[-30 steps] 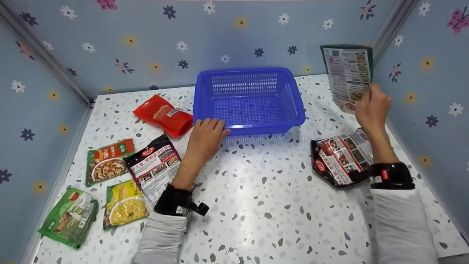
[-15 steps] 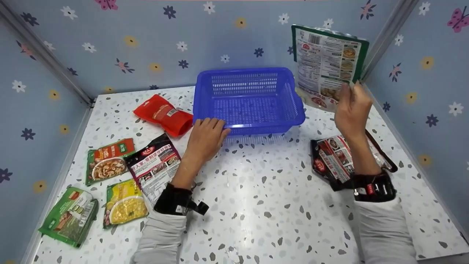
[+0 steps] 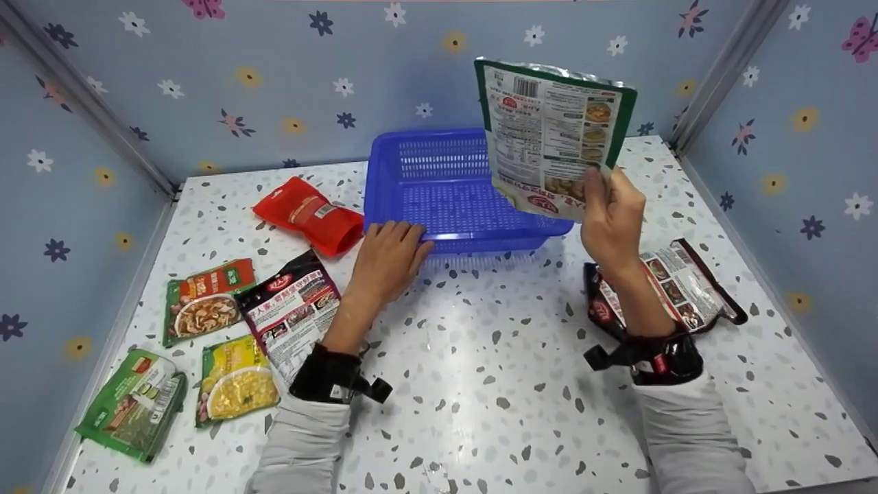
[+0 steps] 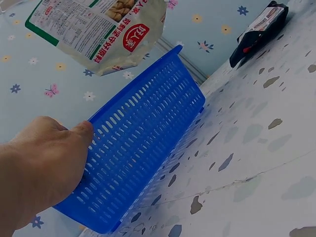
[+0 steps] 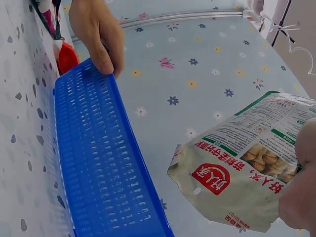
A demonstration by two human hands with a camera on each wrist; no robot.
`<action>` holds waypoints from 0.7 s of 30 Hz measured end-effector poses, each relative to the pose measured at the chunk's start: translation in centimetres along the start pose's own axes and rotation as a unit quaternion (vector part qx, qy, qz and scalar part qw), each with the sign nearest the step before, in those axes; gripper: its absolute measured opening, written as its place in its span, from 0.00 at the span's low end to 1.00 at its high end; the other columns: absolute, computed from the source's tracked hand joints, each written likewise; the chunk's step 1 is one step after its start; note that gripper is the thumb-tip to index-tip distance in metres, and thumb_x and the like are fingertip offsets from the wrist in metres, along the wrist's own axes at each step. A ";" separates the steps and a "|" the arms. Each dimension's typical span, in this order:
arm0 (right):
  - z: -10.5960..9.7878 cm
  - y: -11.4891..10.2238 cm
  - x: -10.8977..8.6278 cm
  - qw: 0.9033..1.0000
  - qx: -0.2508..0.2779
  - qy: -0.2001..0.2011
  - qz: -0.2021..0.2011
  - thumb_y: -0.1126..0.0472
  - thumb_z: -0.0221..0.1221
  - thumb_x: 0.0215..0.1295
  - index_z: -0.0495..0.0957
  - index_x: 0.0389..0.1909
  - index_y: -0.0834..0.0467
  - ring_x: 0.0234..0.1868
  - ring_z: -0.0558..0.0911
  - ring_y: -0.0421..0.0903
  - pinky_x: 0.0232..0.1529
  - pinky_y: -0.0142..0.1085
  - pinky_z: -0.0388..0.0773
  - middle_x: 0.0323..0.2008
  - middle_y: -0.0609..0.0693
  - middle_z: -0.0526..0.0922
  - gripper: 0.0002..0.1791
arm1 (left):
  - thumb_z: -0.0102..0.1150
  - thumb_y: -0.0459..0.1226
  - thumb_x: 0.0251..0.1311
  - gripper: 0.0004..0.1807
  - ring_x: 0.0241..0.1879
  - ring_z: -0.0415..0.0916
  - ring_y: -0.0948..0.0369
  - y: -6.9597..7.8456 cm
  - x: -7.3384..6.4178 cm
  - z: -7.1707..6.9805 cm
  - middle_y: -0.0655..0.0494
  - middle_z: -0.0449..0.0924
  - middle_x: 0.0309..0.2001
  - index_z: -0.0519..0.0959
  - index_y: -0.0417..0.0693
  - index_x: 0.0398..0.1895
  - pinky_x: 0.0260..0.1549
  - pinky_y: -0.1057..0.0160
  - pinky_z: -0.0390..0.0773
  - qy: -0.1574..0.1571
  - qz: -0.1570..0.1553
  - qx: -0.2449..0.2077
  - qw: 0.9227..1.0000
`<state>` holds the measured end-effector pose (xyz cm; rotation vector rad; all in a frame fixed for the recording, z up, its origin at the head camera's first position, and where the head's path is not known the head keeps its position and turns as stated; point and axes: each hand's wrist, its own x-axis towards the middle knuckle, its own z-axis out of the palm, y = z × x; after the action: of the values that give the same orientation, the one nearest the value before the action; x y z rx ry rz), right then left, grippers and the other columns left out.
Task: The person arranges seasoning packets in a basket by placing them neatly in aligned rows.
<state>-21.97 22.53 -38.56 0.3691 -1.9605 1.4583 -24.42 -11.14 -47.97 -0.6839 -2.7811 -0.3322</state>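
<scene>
My right hand [image 3: 614, 223] pinches a white food pouch with green edges [image 3: 549, 134] by its lower right side, thumb on the printed back. The pouch is held up over the right part of a blue plastic basket [image 3: 466, 237] and covers its back right corner. My left hand [image 3: 387, 264] grips the basket's front rim near the left corner. In the left wrist view the thumb of that hand [image 4: 47, 158] lies against the rim, and the pouch [image 4: 98, 32] hangs above the basket [image 4: 143, 133]. What shows of the basket's inside holds nothing.
Left of the basket lie a red pouch [image 3: 309, 214], a black-and-white pouch [image 3: 291, 309], an orange-and-green packet [image 3: 206, 302], a yellow packet [image 3: 236, 384] and a green packet [image 3: 134, 405]. Another black-edged pouch [image 3: 679, 281] lies at right, partly behind the right forearm. Flowered walls [image 3: 274, 82] enclose the table.
My right hand has carried the green-edged pouch leftward from the table's back right to above the basket. The left hand and the basket stay in place.
</scene>
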 end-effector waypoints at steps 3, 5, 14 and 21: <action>0.1 0.0 -0.2 1.000 0.013 -0.015 -0.014 0.65 0.50 0.91 0.82 0.71 0.68 0.59 0.94 0.44 0.62 0.40 0.92 0.63 0.66 0.91 0.20 | 0.45 0.55 0.91 0.27 0.63 0.82 0.42 0.0 0.0 -0.2 0.42 0.87 0.63 0.80 0.45 0.70 0.67 0.43 0.78 0.000 -0.001 -0.014 1.000; 0.2 -0.2 -0.3 0.999 0.022 -0.018 -0.018 0.66 0.51 0.90 0.82 0.71 0.68 0.59 0.94 0.41 0.62 0.40 0.92 0.62 0.66 0.91 0.20 | 0.47 0.54 0.90 0.27 0.66 0.81 0.41 0.2 0.0 -0.4 0.42 0.87 0.65 0.79 0.45 0.72 0.72 0.42 0.77 0.010 -0.002 -0.049 0.999; 1.1 -1.4 -1.3 0.997 0.026 -0.019 -0.064 0.72 0.52 0.86 0.84 0.69 0.67 0.59 0.95 0.58 0.63 0.40 0.92 0.62 0.63 0.92 0.19 | 0.44 0.42 0.91 0.23 0.64 0.88 0.47 3.2 -0.4 -4.7 0.39 0.90 0.63 0.82 0.37 0.70 0.67 0.50 0.88 0.069 -0.016 -0.485 0.872; 2.2 -1.9 -2.5 0.982 -0.050 -0.032 -0.181 0.82 0.57 0.75 0.88 0.58 0.70 0.44 0.96 0.62 0.49 0.31 0.91 0.48 0.65 0.95 0.18 | 0.50 0.71 0.81 0.54 0.67 0.89 0.45 4.5 -1.1 -7.4 0.30 0.82 0.73 0.69 0.29 0.82 0.67 0.53 0.90 -0.012 -0.026 -0.729 0.684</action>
<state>-19.74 19.47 -39.17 0.6950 -1.8871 1.1242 -19.90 -9.76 -40.62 -0.7755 -1.9413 -2.6010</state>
